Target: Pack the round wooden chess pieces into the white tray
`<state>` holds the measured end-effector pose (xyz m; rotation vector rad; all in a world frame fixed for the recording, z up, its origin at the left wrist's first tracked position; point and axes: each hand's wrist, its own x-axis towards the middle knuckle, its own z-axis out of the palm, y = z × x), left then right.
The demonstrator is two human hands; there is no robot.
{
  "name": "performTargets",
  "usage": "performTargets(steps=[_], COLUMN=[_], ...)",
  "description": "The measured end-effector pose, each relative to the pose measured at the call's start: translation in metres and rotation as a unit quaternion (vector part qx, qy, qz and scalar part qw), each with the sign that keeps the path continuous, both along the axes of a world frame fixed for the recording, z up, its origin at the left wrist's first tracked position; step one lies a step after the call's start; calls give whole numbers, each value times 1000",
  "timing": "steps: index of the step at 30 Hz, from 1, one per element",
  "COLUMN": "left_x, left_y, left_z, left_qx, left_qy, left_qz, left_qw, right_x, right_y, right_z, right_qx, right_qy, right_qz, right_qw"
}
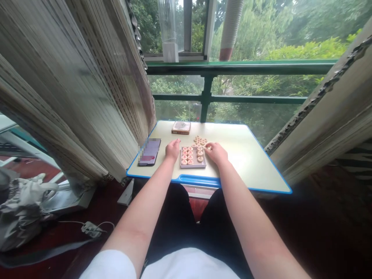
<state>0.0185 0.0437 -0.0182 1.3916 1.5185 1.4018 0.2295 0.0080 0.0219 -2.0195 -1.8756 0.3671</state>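
Note:
A shallow open box (194,167) sits near the front of the table, with round wooden Chinese chess pieces in rows inside it. Red-marked pieces (187,157) fill two columns on its left, and a column of dark-marked pieces (200,153) stands on its right. Just behind the box lies a loose heap of Chinese chess pieces (200,139). My right hand (217,153) is at the box's back right corner, thumb and fingers closed on a piece mostly hidden by the fingertips. Left of the box, my left hand (172,149) is curled closed; its inside is hidden.
A phone (150,152) lies at the table's left. At the back stands a small flat box (181,127). The pale table (247,162) has a blue rim. Curtains hang on both sides, before a green railing (247,67). A power strip (91,229) rests on the floor.

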Motion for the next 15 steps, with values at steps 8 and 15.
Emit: performTargets(steps=[8,15], left_x=[-3,-5], left_y=[0,0], left_z=[-2,-1], left_qx=[4,2], left_qy=[8,11], left_qz=[17,34], left_qw=[1000,999], right_x=[6,3], right_y=[-7,-1], right_z=[-10,-10], right_qx=[63,38], right_qy=[21,6], right_qz=[-3,-31], right_qw=[998,999])
